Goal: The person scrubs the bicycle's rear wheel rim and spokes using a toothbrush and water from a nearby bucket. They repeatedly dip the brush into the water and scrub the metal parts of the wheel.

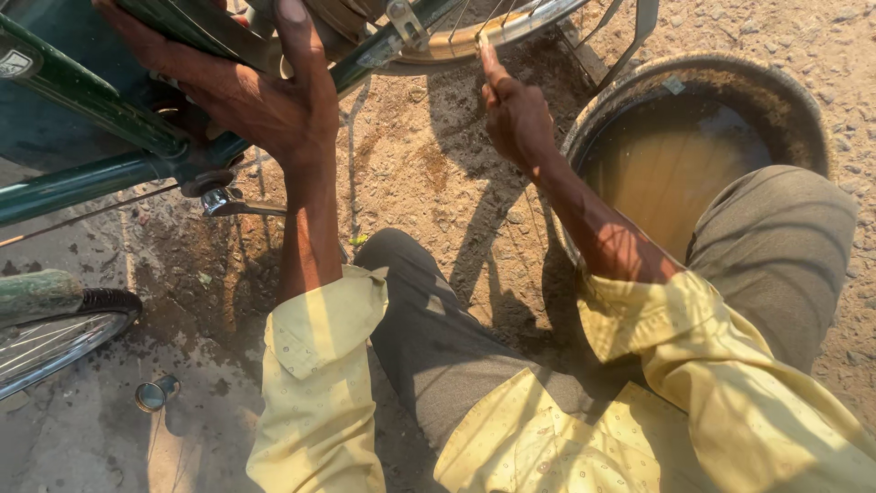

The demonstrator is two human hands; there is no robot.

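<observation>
Here my left hand [265, 100] grips the stiff, heavy bicycle frame [91, 173] while my right hand [513, 114], fingers half curled, touches the wheel rim [511, 26].

Dark green bicycle frame [82, 173] runs w/ two tubes slanting across the upper left, paint a bit dusty, glossy where the sun hits. Tubes meet approx at the bottom bracket area, where a chrome crank bit [228, 203] sticks out just below the frame. Bike wheel rim [511, 27] sits right of the frame at the top edge, silvery metal w/ thin spokes, no tyre visible on that stretch, only the lower arc in view. Left hand [265, 100] is wrapped over the frame near the junction, fingers curled round it. Right hand [513, 114] is right of the frame, index finger up, tip touching the rim.
</observation>
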